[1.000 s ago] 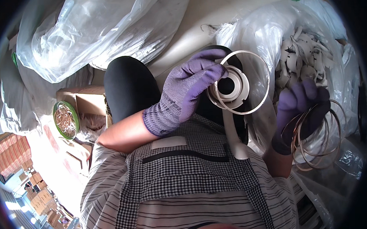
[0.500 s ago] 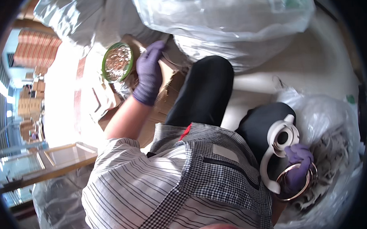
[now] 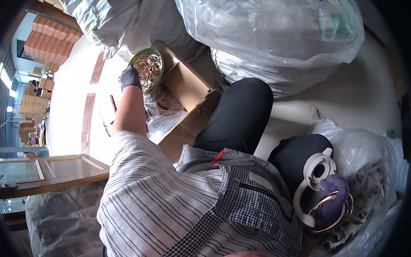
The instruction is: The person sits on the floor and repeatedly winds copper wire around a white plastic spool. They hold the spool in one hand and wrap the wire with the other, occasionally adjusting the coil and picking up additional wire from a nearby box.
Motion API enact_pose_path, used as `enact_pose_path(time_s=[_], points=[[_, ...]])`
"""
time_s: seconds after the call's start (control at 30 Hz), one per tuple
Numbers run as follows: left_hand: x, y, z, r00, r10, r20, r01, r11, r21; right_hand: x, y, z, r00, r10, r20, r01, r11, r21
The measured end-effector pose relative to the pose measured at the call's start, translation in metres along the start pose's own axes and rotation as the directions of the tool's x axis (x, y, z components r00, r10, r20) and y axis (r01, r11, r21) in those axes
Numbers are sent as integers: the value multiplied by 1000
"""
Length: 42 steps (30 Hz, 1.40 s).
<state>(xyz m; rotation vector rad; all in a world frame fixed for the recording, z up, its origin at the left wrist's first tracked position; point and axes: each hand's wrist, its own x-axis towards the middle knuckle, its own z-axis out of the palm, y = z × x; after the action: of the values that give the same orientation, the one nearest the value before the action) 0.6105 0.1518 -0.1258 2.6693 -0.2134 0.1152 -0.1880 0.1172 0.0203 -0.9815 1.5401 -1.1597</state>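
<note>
My right hand (image 3: 333, 192), in a purple glove, is closed on a white plastic part (image 3: 319, 170) with a round collar and a curved handle. Several thin copper-coloured rings (image 3: 318, 211) hang looped around that same hand. My left hand (image 3: 130, 78), also gloved, is stretched out to the left rim of a round green basin (image 3: 162, 71). Copper-coloured rings (image 3: 147, 68) fill the basin. The left fingers lie at the rim and are partly hidden, so their grip cannot be made out.
Beside the basin, an opened cardboard box (image 3: 189, 86) holds clear plastic wrapping (image 3: 165, 125). A clear bag (image 3: 350, 128) at my right contains grey-white plastic parts (image 3: 364, 204). Large filled bags (image 3: 265, 31) stand ahead; a wood-framed piece (image 3: 73, 169) lies at the left.
My left hand has moved left from over the cardboard box to the basin's rim, uncovering the box's inside. The view has shifted; my right hand still holds the white part.
</note>
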Motion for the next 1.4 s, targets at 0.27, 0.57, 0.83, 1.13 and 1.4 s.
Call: enact_pose_path(time_s=[0.27,0.57,0.83,1.13,1.4], points=[[-285,174,-29,606,786,123,-139,257,-956,-16,-29,11,829,-474,295,558,671,-489],[-572,223,-127,-491,864,-108,516,188,-836,-10,3,-12,931,-348,107,347,937,34],[-566,228,-111,-593,744,308,501,641,-582,-2,17,-15,967,-215,137,220,975,-21],[-551,229,-112,-625,658,421,480,749,-458,3,3,-18,963,-211,165,257,904,-342],[-539,239,-104,-763,513,393,352,840,-414,4,16,-17,960,-259,110,272,953,-134]])
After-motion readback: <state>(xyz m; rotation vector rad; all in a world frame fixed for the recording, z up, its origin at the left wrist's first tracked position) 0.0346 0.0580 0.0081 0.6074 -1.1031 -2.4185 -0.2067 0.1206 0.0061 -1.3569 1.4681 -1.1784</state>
